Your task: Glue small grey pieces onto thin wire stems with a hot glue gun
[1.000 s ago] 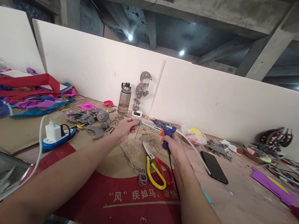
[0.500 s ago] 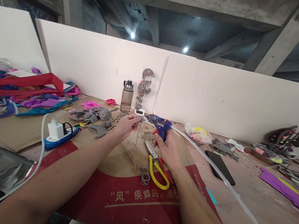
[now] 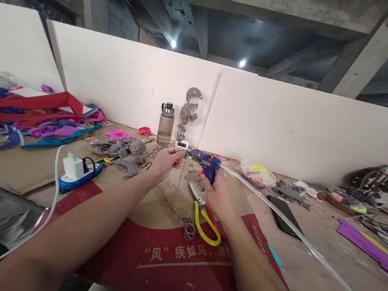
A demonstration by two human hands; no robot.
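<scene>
My left hand [image 3: 167,165] pinches the end of a thin grey cord [image 3: 180,178] between thumb and fingertips. A tiny piece at the fingertips is too small to make out. The cord trails down towards a small coil [image 3: 189,231] on the cardboard. In my right hand [image 3: 219,193] is a blue hot glue gun [image 3: 209,164], its nozzle pointing left at the left fingertips. From the gun's back a long clear glue stick [image 3: 279,207] runs out to the right. Scissors [image 3: 202,218] with yellow and red handles lie below, between my forearms.
Grey felt pieces and yarn [image 3: 122,148] lie left of a water bottle [image 3: 165,125]. Behind, a grey moon hanging ornament [image 3: 192,107] is against the white board [image 3: 124,79]. A blue power strip [image 3: 80,179] sits left; a black phone [image 3: 285,215] lies right.
The glue gun has shifted slightly left, bringing its nozzle up against the left fingertips. My left hand has stayed nearly in place, still pinching the cord.
</scene>
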